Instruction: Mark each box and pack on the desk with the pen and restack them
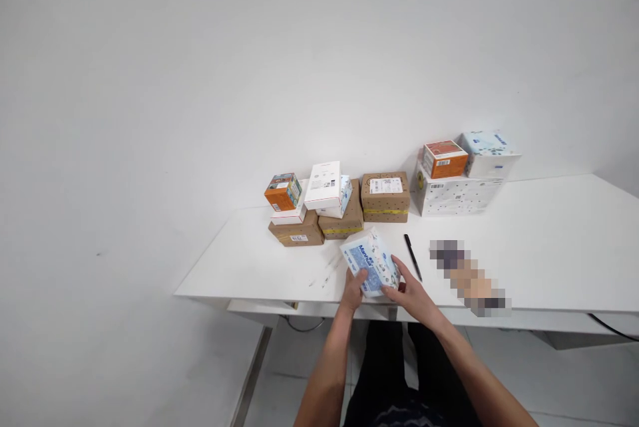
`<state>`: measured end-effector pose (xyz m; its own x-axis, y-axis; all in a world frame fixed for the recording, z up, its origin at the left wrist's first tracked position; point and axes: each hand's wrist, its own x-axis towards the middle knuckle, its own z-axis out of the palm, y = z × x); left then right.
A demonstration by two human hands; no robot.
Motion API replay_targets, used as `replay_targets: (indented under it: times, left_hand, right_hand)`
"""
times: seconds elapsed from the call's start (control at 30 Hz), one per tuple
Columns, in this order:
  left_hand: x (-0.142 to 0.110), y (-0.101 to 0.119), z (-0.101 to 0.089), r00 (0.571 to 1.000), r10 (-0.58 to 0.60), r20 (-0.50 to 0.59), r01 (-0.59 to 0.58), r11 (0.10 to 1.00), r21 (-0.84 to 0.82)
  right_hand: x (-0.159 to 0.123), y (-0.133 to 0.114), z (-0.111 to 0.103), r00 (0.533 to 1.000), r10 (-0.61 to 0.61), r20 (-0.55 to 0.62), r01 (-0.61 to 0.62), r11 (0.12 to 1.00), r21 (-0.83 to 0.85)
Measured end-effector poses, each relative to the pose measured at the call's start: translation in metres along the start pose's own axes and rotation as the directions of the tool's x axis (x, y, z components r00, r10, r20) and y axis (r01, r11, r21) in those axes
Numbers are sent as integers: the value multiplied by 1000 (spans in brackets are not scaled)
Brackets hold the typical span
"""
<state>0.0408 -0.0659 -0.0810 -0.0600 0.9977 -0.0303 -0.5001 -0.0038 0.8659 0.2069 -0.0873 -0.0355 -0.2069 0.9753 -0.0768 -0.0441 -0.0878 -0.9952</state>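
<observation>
Between my hands, over the desk's front edge, is a tissue pack (pixel 372 261) in white and blue wrapping printed "Manhua", tilted. My left hand (pixel 353 287) grips its lower left side, the thumb lying on the front face. On the lower right, my right hand (pixel 409 290) holds the pack with fingers and thumb spread along its edge; part of the grip is hidden behind it. A black pen (pixel 413 257) lies on the desk just right of the pack.
The white desk (pixel 224 267) stands against a wall. Cardboard boxes (pixel 385 197) line the back, with white boxes (pixel 323 184) and an orange box (pixel 283 192) stacked at left. Farther right, a large white carton (pixel 459 196) carries another orange box (pixel 445 158) and a tissue pack (pixel 489 153). A pixelated patch covers something at right.
</observation>
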Motion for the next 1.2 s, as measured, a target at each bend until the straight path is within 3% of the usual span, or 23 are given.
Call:
replay_targets:
  times: [0.1,0.2,0.3,0.37,0.47,0.57,0.67,0.8,0.93,1.07,1.13,1.2]
  left_hand:
    - [3,-3,0,1000,-25,-20,24,999,-44]
    - [8,-1,3,1000,-6,-17,4,992,-123]
    - [14,3,4,1000,4,18,-1,987,-161]
    - [15,4,4,1000,-4,23,8,989,-148]
    - [14,5,4,1000,10,20,-8,993,-114]
    - [11,5,6,999,29,17,-28,995,-95]
    - [11,6,7,999,33,6,-33,995,-94]
    - [11,7,7,999,34,-9,-35,995,-98]
    - [12,8,7,1000,29,-2,-29,995,-98]
    - [12,7,7,1000,26,4,-26,995,-93]
    - [12,7,8,1000,29,0,-29,996,-88]
    - [11,7,8,999,31,-6,-32,996,-89]
  right_hand:
    - [3,-5,0,995,99,5,-98,972,215]
    - [5,-19,-8,992,112,-52,-86,932,352]
    - [11,-47,-26,991,75,-114,-19,905,426]
    - [21,-73,-40,979,-3,-206,105,866,489]
    - [49,-118,-63,898,-167,-407,371,786,494]
    - [89,-157,-82,804,-222,-551,518,716,467]
    - [130,-178,-98,764,-143,-629,530,695,486]
    - [163,-173,-114,789,-38,-614,425,755,500]
    - [163,-145,-117,809,-136,-571,407,831,379]
    - [158,-115,-100,842,-303,-447,307,949,-66]
    - [161,-103,-85,858,-395,-329,273,892,-361]
    - [167,-93,-71,866,-471,-169,261,713,-651]
